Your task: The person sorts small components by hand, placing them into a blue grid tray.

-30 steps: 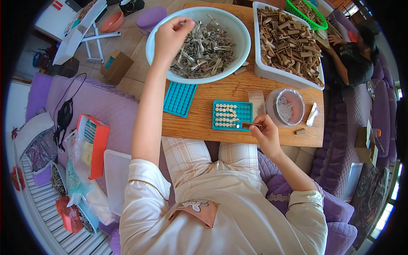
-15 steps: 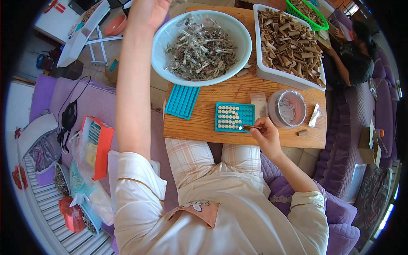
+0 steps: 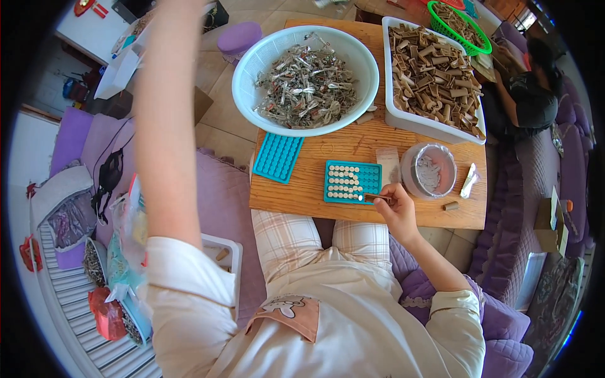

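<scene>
My right hand [image 3: 398,211] is at the table's front edge, fingers closed on a small brown half-tube piece [image 3: 372,198]. The piece is over the lower right corner of a teal tray [image 3: 372,170], whose left part carries rows of pale round pieces. Upward along the left side stretches my left forearm [image 3: 169,126], smeared by motion; its hand lies beyond the top edge. Right of the tray stands a lined tub [image 3: 411,179] holding small white pieces. Another teal tray [image 3: 277,157], with no pale pieces in it, lies to the left.
A light-blue basin [image 3: 242,94] of clear plastic-wrapped pieces and a white bin [image 3: 392,110] of brown half-tubes occupy the far wooden table [image 3: 315,215]. Behind the bin is a green basket [image 3: 482,49]. A purple stool [image 3: 239,36] stands beyond. Another person [image 3: 529,94] sits at the right.
My left arm has swung further left and up, taking the hand out of view. My right hand still holds the brown piece by the tray. The whole view has shifted slightly.
</scene>
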Available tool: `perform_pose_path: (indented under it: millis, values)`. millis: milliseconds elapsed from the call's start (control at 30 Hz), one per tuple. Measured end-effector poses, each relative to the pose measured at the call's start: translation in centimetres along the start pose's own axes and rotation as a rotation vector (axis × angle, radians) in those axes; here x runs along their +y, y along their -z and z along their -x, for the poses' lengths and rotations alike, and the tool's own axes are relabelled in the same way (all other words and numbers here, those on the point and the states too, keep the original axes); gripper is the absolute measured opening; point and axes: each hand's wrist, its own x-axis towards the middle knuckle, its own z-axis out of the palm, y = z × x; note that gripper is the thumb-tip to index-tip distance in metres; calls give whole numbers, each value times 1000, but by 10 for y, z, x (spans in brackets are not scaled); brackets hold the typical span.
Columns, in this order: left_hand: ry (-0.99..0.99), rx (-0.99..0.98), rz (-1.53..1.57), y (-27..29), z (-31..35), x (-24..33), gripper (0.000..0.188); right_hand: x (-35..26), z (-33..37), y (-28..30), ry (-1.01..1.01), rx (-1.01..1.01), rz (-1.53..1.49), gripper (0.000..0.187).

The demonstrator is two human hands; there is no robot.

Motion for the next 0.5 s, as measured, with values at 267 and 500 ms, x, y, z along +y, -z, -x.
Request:
perform_pose_path:
  millis: [267, 500]
  values:
    - [516, -588, -1259, 57, 156, -133, 15, -12, 1, -10, 47, -14, 101, 13]
    - [311, -159, -909, 29, 47, -40, 14, -15, 5, -11, 22, -9, 154, 13]
